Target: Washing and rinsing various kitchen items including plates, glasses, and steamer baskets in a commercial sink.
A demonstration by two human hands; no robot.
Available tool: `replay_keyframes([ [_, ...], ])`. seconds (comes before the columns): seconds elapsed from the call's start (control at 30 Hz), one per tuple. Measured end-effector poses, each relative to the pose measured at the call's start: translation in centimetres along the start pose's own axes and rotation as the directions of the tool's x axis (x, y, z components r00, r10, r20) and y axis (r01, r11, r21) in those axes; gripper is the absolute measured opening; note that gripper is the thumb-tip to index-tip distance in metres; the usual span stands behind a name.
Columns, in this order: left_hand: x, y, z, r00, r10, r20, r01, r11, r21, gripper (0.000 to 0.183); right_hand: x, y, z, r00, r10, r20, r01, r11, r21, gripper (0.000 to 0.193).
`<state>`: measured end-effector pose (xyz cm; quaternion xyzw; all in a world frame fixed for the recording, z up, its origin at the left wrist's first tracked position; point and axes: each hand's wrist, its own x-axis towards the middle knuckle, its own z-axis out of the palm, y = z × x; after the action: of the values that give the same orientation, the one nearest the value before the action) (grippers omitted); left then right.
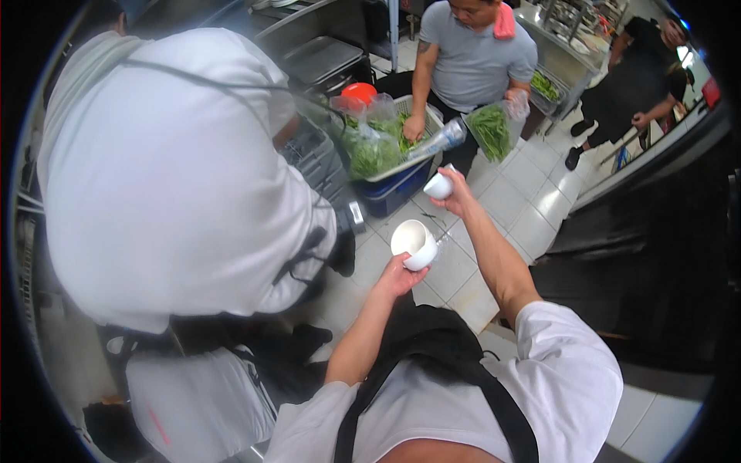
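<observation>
A round white bowl rests in my left hand, its mouth tipped toward the left; the fingers grip its lower side. Farther out and to the right, my right hand is closed around a small white cup, held tilted. Its contents, if any, cannot be made out. Bowl and cup are apart, both in mid-air above the tiled floor. Just beyond the cup lies a clear bag of leafy greens in a co-worker's hand.
A pale crate of bagged greens sits on a blue bin, with an orange-red bowl behind it. A person in white bends close at my left. Another person stands far right, beyond a dark surface.
</observation>
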<state>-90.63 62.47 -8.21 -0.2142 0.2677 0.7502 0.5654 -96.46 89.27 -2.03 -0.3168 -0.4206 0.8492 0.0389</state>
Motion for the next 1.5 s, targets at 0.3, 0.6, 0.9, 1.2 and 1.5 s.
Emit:
replay_keyframes([
  [0.3, 5.1, 12.4, 5.2, 0.985, 0.17, -0.03, -0.17, 0.985, -0.006, 0.057, 20.8, -8.1, 30.8, 0.929, -0.073, 0.362, 0.26, 0.826, -0.501, 0.097],
  [0.6, 9.2, 24.2, 13.9, 0.682, 0.621, -0.385, -0.683, 0.729, -0.034, 0.055, 37.6, -3.6, 47.2, 0.322, 0.056, 0.945, 0.947, -0.036, -0.32, 0.097],
  [0.9, 11.4, 35.7, 14.3, 0.109, 0.566, -0.817, -0.903, 0.4, 0.157, 0.053, 32.6, -9.2, 43.9, 0.279, 0.642, 0.714, 0.663, 0.409, -0.626, 0.093],
  [1.2, 11.4, 46.0, 14.4, 0.242, 0.692, -0.681, -0.903, 0.417, 0.102, 0.047, 36.9, -10.2, 48.4, 0.17, 0.732, 0.66, 0.967, 0.005, -0.254, 0.045],
  [1.5, 10.7, 45.8, 11.4, 0.04, 0.511, -0.858, -0.965, 0.241, 0.099, 0.045, 39.2, -3.0, 58.7, 0.023, 0.274, 0.961, 0.966, -0.254, 0.05, 0.059],
])
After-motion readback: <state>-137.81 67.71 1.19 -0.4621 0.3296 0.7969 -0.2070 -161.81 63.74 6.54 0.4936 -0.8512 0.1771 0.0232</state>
